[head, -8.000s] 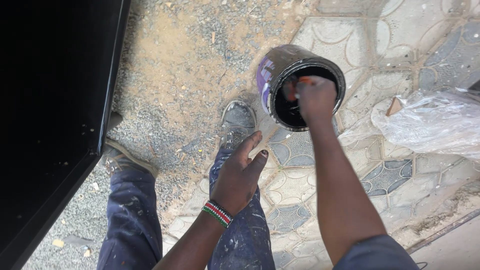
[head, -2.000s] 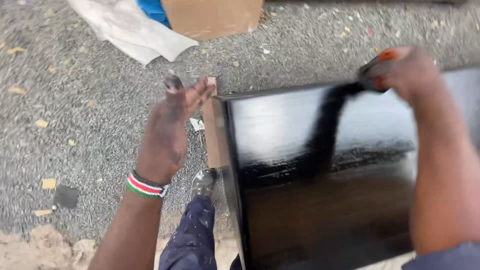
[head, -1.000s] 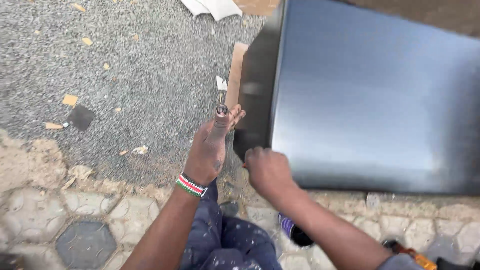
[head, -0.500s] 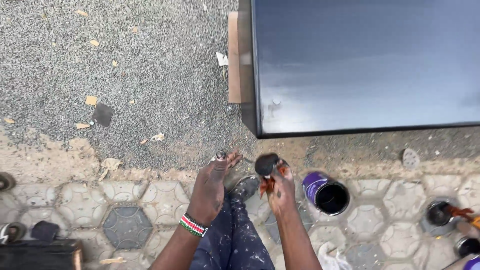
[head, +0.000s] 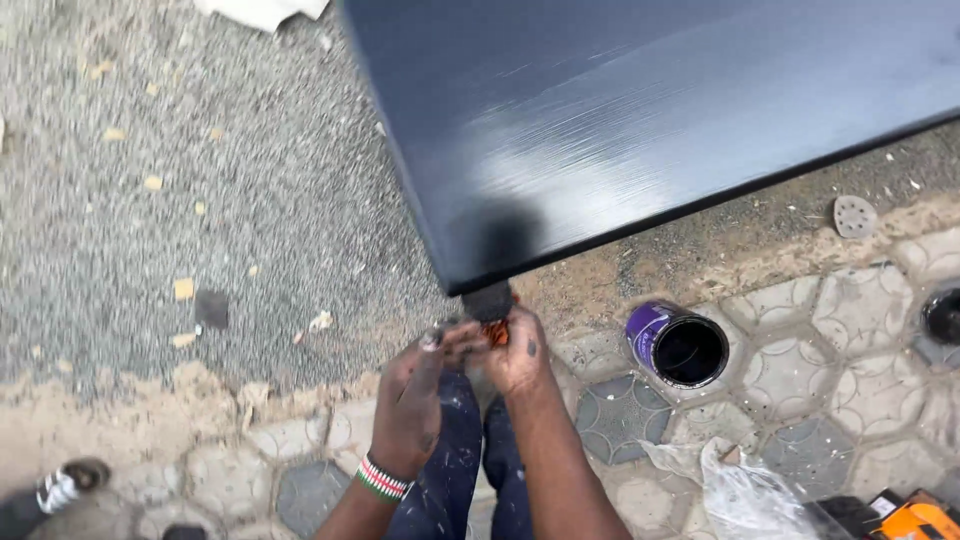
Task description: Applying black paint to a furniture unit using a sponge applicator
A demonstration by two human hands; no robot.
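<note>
My right hand [head: 518,350] grips a paintbrush [head: 490,303] with an orange handle, its black bristles up against the near corner of a large glossy black panel [head: 640,110]. My left hand [head: 412,395], with a striped bead bracelet at the wrist, is close beside the right one, its fingertips touching near the brush handle. An open purple paint can [head: 680,346] with black paint stands on the paving just right of my hands.
Gravel ground lies left of the panel, with scraps of paper. Patterned paving stones are under my legs. A crumpled clear plastic sheet [head: 740,490] and an orange tool [head: 915,520] lie at lower right. Another dark can [head: 942,315] sits at the right edge.
The brush has gone up from over my legs to the panel's near corner. My left hand closed in on the right hand. The view has swung, so the panel looks tilted.
</note>
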